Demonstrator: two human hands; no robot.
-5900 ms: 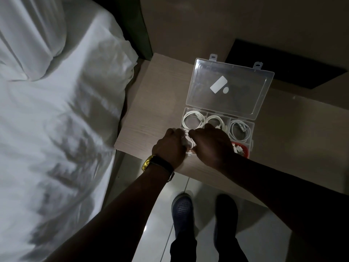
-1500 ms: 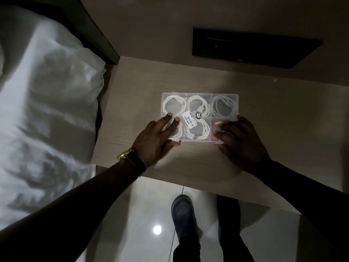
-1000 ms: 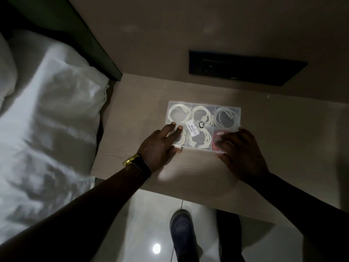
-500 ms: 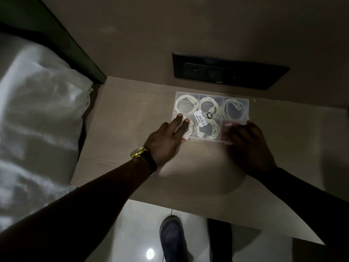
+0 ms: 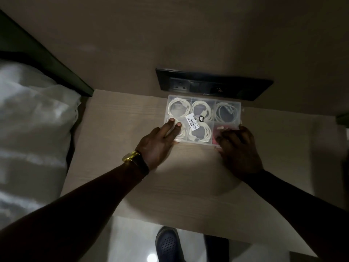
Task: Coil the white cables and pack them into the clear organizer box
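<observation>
The clear organizer box (image 5: pixel 203 99) lies flat on the wooden bedside table (image 5: pixel 117 133), its lid down, close to the wall. Through the lid I see coiled white cables (image 5: pixel 178 109) in several compartments and something red (image 5: pixel 223 127) in the near right one. A barcode sticker (image 5: pixel 192 121) sits on the lid. My left hand (image 5: pixel 157 145) rests flat with two fingertips on the lid's near left corner. My right hand (image 5: pixel 238 146) lies over the near right corner, fingers on the box's front edge.
A dark wall panel with a socket (image 5: pixel 211 85) runs just behind the box. A bed with white sheets (image 5: pixel 32 129) fills the left. Below the table's front edge are a shiny floor and my dark shoes (image 5: pixel 168 244).
The lid, open 5.9 s ago, now lies shut. Over the last second the box has slid away from me toward the wall with both hands on it.
</observation>
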